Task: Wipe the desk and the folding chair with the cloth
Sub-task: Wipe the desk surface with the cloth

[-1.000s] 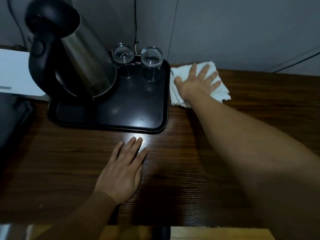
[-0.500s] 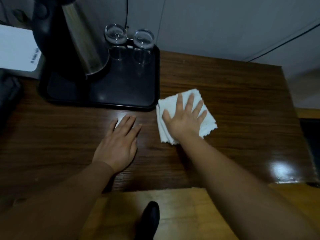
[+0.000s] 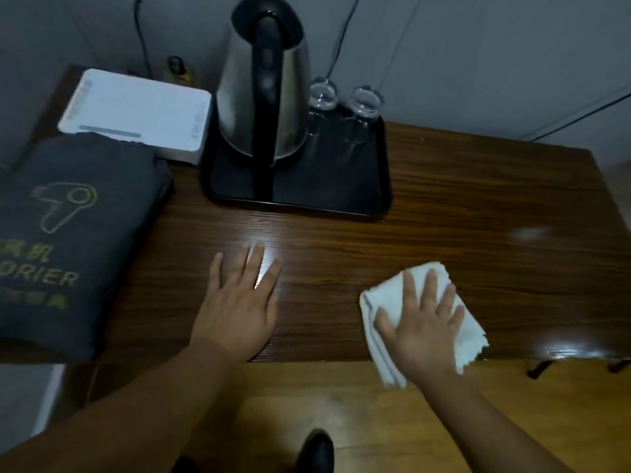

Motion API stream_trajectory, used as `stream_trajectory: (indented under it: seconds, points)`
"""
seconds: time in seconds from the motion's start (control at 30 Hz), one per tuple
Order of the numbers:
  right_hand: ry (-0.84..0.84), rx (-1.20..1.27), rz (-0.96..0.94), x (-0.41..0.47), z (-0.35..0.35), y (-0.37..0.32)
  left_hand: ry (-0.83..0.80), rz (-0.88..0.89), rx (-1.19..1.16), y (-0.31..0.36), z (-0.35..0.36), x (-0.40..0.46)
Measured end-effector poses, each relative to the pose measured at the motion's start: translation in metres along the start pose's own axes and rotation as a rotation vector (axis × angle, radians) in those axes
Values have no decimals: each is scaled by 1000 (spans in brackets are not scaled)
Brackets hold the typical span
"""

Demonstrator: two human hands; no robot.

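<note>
Cloth (image 3: pixel 386 295), white and folded, is lying at the lower right of the frame on the near edge of the desk (image 3: pixel 478 206), its nearest corner hanging a little past that edge, and the right hand (image 3: pixel 421 331) is pressing it flat with straight, spread fingers, nothing curled around the fabric, which suits pushing it across the wood rather than carrying it. Lower centre, the left hand (image 3: pixel 239 302) is resting palm down on bare wood, fingers straight and relaxed, holding nothing; it is probably serving as a brace while the other arm is working. Below both hands a lighter wooden floor (image 3: pixel 307 397) is showing, with a dark shoe tip (image 3: pixel 319 448) at the bottom centre. Farther up, at the middle left, a grey hair-dryer bag (image 3: pixel 68 240) is taking up the desk's left side, and behind it a white box (image 3: pixel 136 114) is sitting at the upper left. At upper centre a black tray (image 3: pixel 307 186) is carrying a steel kettle (image 3: pixel 290 107) and two upturned glasses (image 3: pixel 341 107), keeping those items grouped so the open wood in front is reachable. Judging by this, the desk wipe is under way, and no folding chair is appearing in view
</note>
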State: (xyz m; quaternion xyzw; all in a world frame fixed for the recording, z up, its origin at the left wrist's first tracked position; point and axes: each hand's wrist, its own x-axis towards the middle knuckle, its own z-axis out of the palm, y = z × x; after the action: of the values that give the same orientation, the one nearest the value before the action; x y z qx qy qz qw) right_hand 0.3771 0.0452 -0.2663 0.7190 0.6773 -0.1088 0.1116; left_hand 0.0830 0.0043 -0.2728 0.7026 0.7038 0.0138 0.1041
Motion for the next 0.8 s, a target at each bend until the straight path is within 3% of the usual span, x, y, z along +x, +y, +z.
stream_trajectory:
  seconds: [0.23, 0.5, 0.8]
  points:
    - [66, 63, 155, 95, -23, -80, 38, 16, -64, -3, 3, -1]
    - [40, 78, 183, 64, -18, -125, 11, 41, -488, -28, -35, -5]
    - [10, 166, 45, 35, -10, -238, 153, 33, -423, -90, -76, -24]
